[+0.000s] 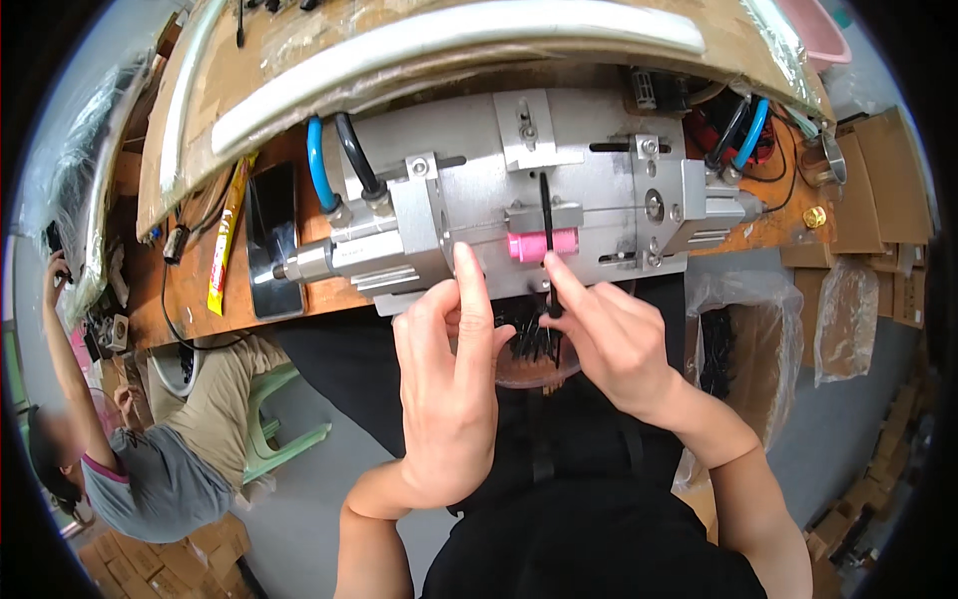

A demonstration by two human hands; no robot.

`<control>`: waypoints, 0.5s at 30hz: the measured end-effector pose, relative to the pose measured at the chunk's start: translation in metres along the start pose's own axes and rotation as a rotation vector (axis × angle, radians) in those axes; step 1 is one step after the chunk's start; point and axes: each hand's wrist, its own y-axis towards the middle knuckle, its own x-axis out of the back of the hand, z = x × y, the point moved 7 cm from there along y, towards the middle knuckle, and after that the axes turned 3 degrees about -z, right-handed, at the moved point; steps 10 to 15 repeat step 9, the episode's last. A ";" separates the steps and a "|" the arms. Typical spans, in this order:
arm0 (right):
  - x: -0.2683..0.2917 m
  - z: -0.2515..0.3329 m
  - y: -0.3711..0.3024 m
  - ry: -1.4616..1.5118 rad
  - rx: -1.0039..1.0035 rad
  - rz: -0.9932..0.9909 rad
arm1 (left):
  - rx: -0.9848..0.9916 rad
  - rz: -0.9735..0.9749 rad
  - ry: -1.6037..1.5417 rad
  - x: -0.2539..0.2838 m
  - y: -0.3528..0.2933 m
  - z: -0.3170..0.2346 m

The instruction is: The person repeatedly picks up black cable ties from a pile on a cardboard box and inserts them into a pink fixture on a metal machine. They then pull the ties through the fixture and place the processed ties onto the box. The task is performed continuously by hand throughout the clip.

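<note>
My left hand (449, 384) is raised at the front edge of a grey metal fixture (479, 205). Its index finger points up and nothing shows in its grasp. My right hand (619, 349) has thumb and index finger around a slim black rod (546, 210). The rod runs away from me across a pink cylinder (529, 248) and up to a small metal block (569, 214) on the fixture. Just beneath my hands, a clear bowl (539, 377) holds many thin black pieces, partly hidden by my fingers.
Pneumatic cylinders (384, 255) with blue and black hoses flank the fixture. A phone (274, 235) and a yellow packet (228, 240) lie left on the wooden table. Above is a padded cardboard shelf (399, 90). A co-worker (160, 469) is at left, by a green stool (267, 429).
</note>
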 end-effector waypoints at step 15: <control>0.004 0.000 0.005 -0.072 -0.052 0.113 | 0.108 0.003 -0.039 0.014 -0.014 0.020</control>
